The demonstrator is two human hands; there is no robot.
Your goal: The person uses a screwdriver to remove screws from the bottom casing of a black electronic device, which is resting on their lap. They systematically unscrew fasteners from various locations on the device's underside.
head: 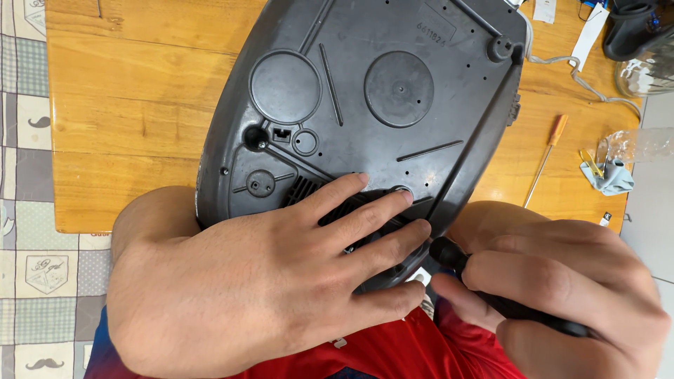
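The wooden table (133, 91) is the biggest thing here, running far and to both sides, with a checked cloth (24, 210) along its left edge. On it, tipped toward me, lies the dark grey plastic base (365, 105) of an appliance, underside up. Its long axis runs from my lap away toward the far right, the narrower end nearest me. Two round raised discs sit side by side across its middle, and small screw wells dot the near left part.

My left hand (267, 281) lies flat over the near end of the base, fingers spread and pressing on the ribbed vent there; it grips nothing, just bears down. It covers much of the near edge, so I cannot see what lies under it.

My right hand (562, 295) is closed around a black tool handle (491, 288), which points left and slightly far, its tip touching the near right rim of the base just beside my left fingertips. The tip itself is hidden between the hands.

Far right, well apart, a white cord (583, 77) trails across the table. Nearer lies a thin screwdriver (546, 158) with an orange handle, pointing toward me, and beside it a crumpled bluish cloth (609, 175) with a small yellow piece.
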